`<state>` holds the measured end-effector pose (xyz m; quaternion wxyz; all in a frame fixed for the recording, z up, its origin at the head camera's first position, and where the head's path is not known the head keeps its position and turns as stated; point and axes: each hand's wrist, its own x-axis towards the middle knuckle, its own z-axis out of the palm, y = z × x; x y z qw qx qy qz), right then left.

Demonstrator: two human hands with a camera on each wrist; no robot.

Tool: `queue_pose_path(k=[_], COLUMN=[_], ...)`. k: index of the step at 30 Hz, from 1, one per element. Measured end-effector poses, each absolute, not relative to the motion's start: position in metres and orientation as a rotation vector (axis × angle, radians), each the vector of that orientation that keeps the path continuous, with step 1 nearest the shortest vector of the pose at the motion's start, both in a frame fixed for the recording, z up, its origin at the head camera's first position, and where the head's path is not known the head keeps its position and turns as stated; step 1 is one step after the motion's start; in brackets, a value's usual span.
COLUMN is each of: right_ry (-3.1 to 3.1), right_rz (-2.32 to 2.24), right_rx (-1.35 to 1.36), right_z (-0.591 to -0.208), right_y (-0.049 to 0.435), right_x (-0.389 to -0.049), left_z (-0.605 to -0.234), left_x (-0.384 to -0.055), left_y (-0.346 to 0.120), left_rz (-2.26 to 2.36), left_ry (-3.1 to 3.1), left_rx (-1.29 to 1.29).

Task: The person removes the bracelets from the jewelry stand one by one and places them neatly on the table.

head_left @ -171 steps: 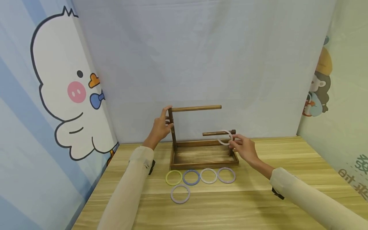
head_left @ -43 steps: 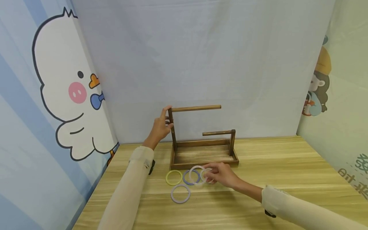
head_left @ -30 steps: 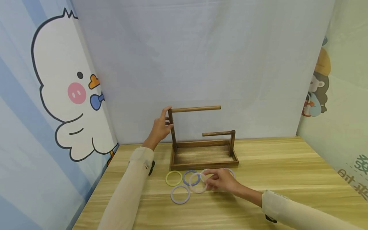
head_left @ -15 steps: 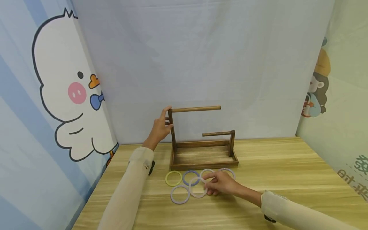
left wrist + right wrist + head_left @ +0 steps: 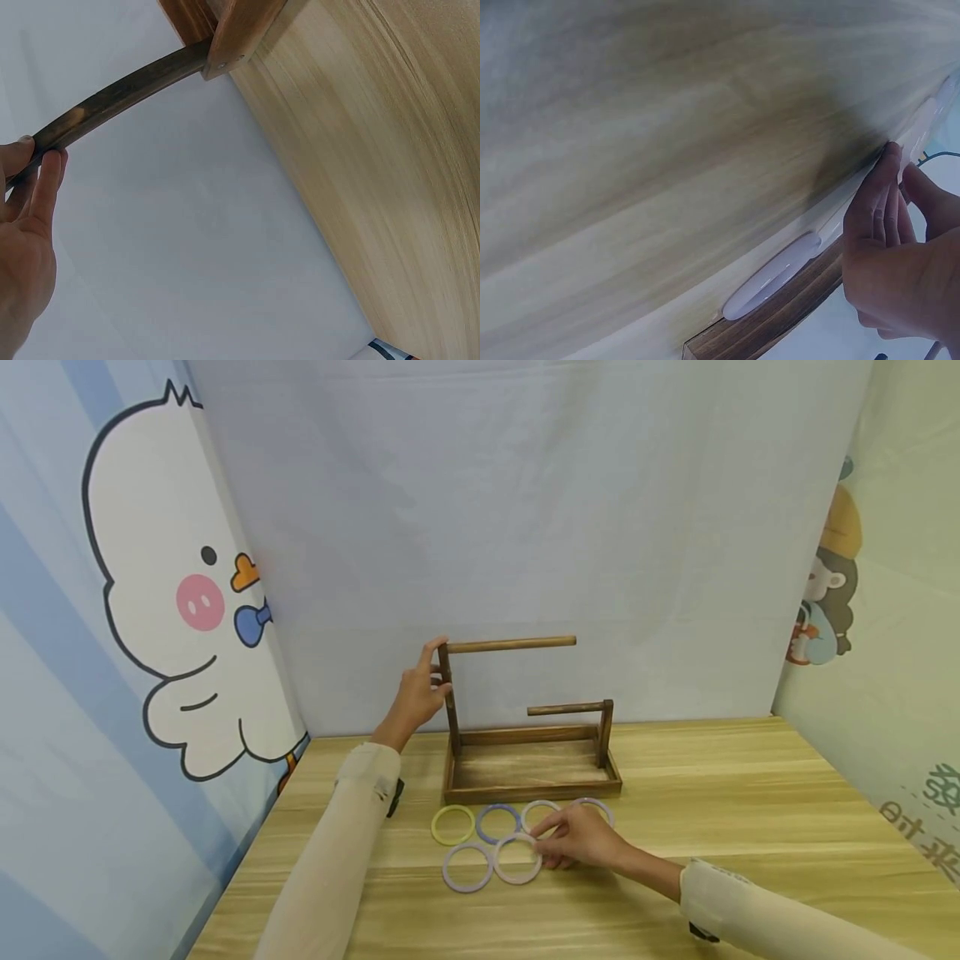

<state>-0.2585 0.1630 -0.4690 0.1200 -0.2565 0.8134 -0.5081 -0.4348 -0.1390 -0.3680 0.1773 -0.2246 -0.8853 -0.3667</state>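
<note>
A wooden stand with two horizontal bars has a tray-like base (image 5: pixel 532 794). My left hand (image 5: pixel 418 697) grips the top of its tall left post (image 5: pixel 112 97), fingers and thumb on either side. On the table, my right hand (image 5: pixel 581 839) pinches the right edge of a pale pink ring (image 5: pixel 517 882) between thumb and fingers. That ring lies flat beside a lilac ring (image 5: pixel 468 891). Behind them, a yellow ring (image 5: pixel 453 844), a blue ring (image 5: pixel 479 823), a white ring (image 5: pixel 540 802) and a purple ring (image 5: pixel 592 800) line up; my right hand partly covers the last two.
Close behind the row of rings is the stand's front rim. The upper bar (image 5: pixel 513 644) points right from the tall post, and the lower bar (image 5: pixel 566 708) points left from the short post (image 5: pixel 604 739). A pale curtain (image 5: pixel 540 527) hangs behind the wooden table (image 5: pixel 697 810).
My right hand has brought the pale pink ring from the lower bar down to the table, lowering it flat beside the lilac ring, which shifted slightly left. My left hand has stayed on the post.
</note>
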Motion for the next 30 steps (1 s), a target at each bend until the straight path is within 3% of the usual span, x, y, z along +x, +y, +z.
queue_pose_path(k=[18, 30], right_ry=[2.508, 2.506], right_rz=[-1.481, -1.445], right_rx=[-0.764, -0.733], right_z=[-0.479, -0.46], right_y=[0.165, 0.18], right_x=[-0.26, -0.264], left_z=[-0.368, -0.372], left_x=[-0.439, -0.434], left_y=[-0.134, -0.143], left_rz=[-1.068, -1.091], left_ry=[-2.498, -2.468], left_rx=[-0.654, -0.678])
